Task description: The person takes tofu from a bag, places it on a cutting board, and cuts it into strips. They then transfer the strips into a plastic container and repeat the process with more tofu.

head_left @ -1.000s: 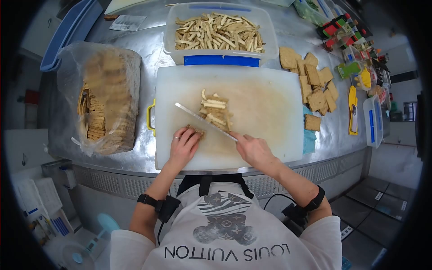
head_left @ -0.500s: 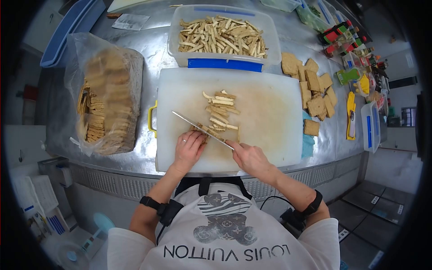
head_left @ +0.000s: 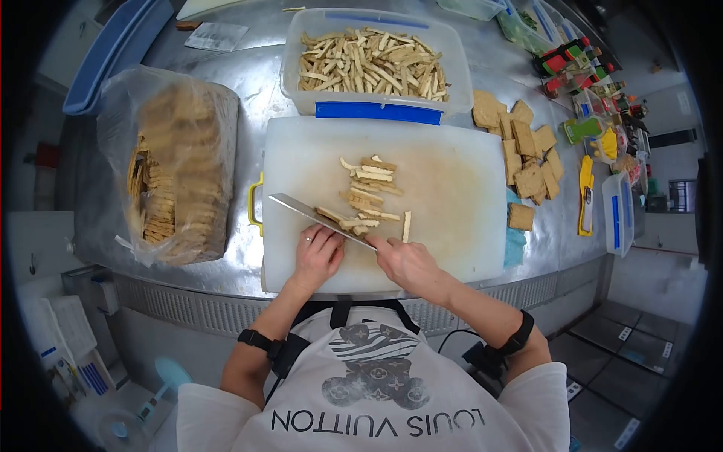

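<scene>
Silvery knife point(head_left: 311, 215) in right hand point(head_left: 409, 265)

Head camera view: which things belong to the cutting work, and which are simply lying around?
Likely in the job: knife, cutting board, cut strips, tub of strips, loose brown slabs, bagged brown slabs.

Apparently just lying about: blue tray, flat packet, bottles.

Light glints off a metal table point(head_left: 260, 68) at eleven o'clock. At three o'clock stands a pale wall point(head_left: 651, 282) with a small window point(head_left: 681, 195) above; dark panels point(head_left: 599, 365) with white labels show at four.
</scene>
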`<state>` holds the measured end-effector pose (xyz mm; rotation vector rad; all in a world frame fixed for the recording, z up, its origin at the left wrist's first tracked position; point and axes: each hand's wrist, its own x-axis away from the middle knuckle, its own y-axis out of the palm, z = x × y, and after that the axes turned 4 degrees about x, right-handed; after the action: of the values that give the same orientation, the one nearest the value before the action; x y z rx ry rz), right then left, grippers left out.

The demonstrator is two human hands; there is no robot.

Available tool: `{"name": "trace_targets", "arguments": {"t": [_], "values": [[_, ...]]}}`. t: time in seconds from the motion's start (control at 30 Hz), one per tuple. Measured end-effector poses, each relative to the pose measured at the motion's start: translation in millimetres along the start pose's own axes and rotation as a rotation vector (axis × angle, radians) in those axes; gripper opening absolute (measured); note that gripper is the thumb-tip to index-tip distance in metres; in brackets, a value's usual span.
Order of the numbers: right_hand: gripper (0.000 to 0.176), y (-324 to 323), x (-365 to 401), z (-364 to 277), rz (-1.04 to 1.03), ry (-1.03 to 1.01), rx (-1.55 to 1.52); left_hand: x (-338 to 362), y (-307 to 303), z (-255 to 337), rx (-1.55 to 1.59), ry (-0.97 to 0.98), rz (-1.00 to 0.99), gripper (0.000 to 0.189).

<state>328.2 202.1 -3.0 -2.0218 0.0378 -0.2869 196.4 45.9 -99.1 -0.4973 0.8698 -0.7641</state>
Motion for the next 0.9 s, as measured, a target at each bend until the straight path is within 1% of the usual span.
{"name": "trace_targets", "arguments": {"t": [0.13, 0.23, 0.33, 0.53, 0.6, 0.7, 0.73, 0.8, 0.83, 0.9], "values": [[0.035, 3, -1, 5, 0.041, -0.008, 0.013, -2, 2, 2, 0.007, -0.025, 0.025, 0.025], [0.034, -24, 11, -5, 0.004, -0.017, -0.018, 5, 2, 1, -0.01, -0.04, 0.025, 0.024], [0.033, -40, 18, -10, -0.09, 0.015, 0.009, 5, 2, -1, -0.01, -0.041, 0.001, 0.023], [0.033, 8, -2, 0, 0.008, 0.015, -0.036, 2, 0, -2, 0.028, -0.04, 0.023, 0.025], [0.032, 10, -1, 5, 0.036, 0.006, -0.054, -2, -3, 2, 0.056, -0.036, 0.039, 0.027], [0.032, 11, -3, 11, 0.056, 0.007, -0.08, 5, -25, 5, 0.023, -0.055, 0.001, 0.028], [0.031, 12, -4, 11, 0.056, 0.007, -0.09, 8, -35, 6, -0.009, -0.081, -0.067, 0.028], [0.028, 11, -5, 10, 0.081, -0.019, -0.091, 5, -47, 13, -0.097, -0.052, -0.069, 0.028], [0.026, 11, -5, 10, 0.092, -0.027, -0.09, 3, -50, 17, -0.135, -0.038, -0.071, 0.028], [0.027, 11, -2, 7, 0.086, -0.034, -0.069, -4, -35, 17, -0.094, -0.041, -0.042, 0.027]]}}
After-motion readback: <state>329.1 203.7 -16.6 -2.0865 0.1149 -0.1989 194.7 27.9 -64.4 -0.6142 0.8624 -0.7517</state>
